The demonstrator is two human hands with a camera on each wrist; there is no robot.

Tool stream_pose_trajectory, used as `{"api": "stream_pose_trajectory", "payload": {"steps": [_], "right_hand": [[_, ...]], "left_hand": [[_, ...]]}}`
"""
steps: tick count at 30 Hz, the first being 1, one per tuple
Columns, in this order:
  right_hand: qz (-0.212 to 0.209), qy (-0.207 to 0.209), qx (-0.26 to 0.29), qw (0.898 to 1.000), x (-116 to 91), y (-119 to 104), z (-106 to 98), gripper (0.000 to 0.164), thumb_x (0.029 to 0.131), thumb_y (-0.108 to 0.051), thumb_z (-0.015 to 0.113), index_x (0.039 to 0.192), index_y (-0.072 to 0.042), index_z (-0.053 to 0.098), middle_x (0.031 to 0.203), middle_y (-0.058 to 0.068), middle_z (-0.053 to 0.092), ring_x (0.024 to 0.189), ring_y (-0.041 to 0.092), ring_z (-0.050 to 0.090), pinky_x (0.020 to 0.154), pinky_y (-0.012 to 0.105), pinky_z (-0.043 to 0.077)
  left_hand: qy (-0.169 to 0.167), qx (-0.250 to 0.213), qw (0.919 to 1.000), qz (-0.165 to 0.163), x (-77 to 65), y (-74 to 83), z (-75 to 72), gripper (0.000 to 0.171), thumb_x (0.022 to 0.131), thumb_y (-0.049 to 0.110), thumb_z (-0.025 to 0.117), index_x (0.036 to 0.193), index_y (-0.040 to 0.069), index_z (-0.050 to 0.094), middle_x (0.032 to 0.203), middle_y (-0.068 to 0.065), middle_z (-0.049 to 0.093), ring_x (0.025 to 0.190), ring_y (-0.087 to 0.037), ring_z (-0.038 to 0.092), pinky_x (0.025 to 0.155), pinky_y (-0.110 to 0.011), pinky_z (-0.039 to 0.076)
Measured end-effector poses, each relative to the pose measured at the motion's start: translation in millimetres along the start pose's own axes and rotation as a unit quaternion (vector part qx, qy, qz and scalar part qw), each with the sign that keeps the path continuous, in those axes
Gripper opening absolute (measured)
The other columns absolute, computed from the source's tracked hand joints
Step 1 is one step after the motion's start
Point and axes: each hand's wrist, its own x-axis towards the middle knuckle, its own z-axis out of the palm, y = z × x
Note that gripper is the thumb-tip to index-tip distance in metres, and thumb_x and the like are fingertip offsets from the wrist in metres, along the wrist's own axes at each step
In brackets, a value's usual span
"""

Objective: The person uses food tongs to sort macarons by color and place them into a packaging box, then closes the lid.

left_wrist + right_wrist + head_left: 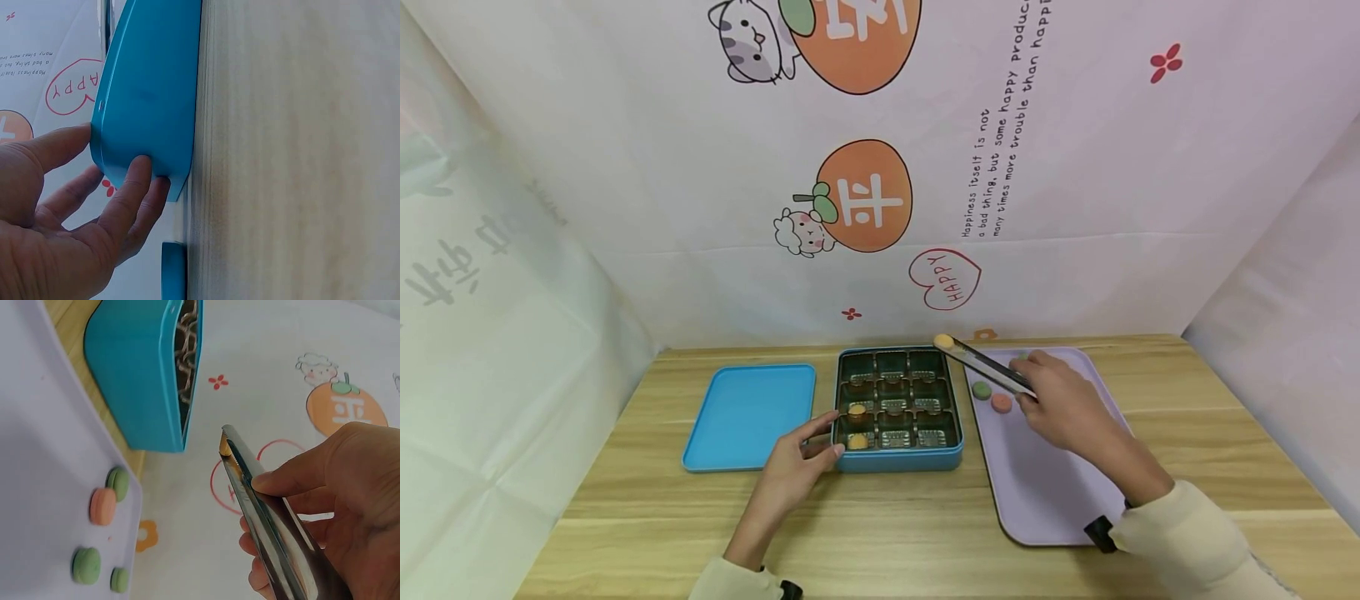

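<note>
My right hand (1063, 404) grips metal tongs (988, 368) above the tray's far left part. Their tips pinch a yellow macaron (943, 342), raised near the back right corner of a blue tin box (898, 461). A clear insert divides the box into several compartments. Two yellow macarons sit in its left column, one in the middle row (857, 410) and one in the front row (857, 442). My left hand (793, 471) touches the box's front left corner. In the left wrist view, its extended fingertips rest against the blue wall (147, 81).
On the right lies a lilac tray (1045, 508) with a pink macaron (1002, 403) and green macarons (981, 390) towards its far end. The blue lid (752, 417) lies left of the box. A printed white cloth (700, 208) hangs behind the wooden table (880, 533).
</note>
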Motion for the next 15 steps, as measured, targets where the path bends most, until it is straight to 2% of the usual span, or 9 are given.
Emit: {"api": "stream_pose_trajectory", "payload": {"steps": [3,7,10,15], "right_hand": [[-0.009,0.006,0.005,1.0,1,-7,1,0.033,0.086,0.005,0.07,0.119,0.007,0.071,0.101,0.017,0.069,0.083,0.027,0.062,0.065,0.044,0.053],[-0.014,0.006,0.011,1.0,2,-17,3,0.028,0.088,0.001,0.073,0.116,0.002,0.072,0.098,0.012,0.066,0.076,0.019,0.055,0.057,0.034,0.046],[-0.018,0.0,0.015,1.0,3,-23,6,0.03,0.088,0.0,0.073,0.118,0.001,0.071,0.097,0.01,0.065,0.077,0.017,0.052,0.056,0.03,0.041],[-0.035,-0.011,0.014,0.999,7,-33,12,0.036,0.086,0.005,0.068,0.121,0.002,0.071,0.093,0.008,0.063,0.074,0.017,0.05,0.057,0.028,0.038]], "left_hand": [[0.0,0.006,1.0,-0.001,0.1,0.5,0.1,0.052,0.1,0.011,0.072,0.151,0.012,0.058,0.146,-0.03,0.058,0.127,-0.042,0.066,0.089,-0.041,0.064],[0.001,0.011,0.9999,0.0,0.0,0.8,0.2,0.052,0.1,0.012,0.072,0.151,0.013,0.059,0.146,-0.03,0.058,0.127,-0.042,0.066,0.089,-0.042,0.063],[0.001,0.012,0.9999,0.001,-0.2,0.9,0.0,0.052,0.1,0.012,0.072,0.151,0.013,0.059,0.146,-0.03,0.058,0.127,-0.042,0.066,0.089,-0.042,0.063],[0.002,0.013,0.9999,0.001,-0.9,1.0,0.0,0.053,0.1,0.013,0.072,0.151,0.013,0.058,0.147,-0.03,0.057,0.127,-0.042,0.066,0.089,-0.043,0.063]]}}
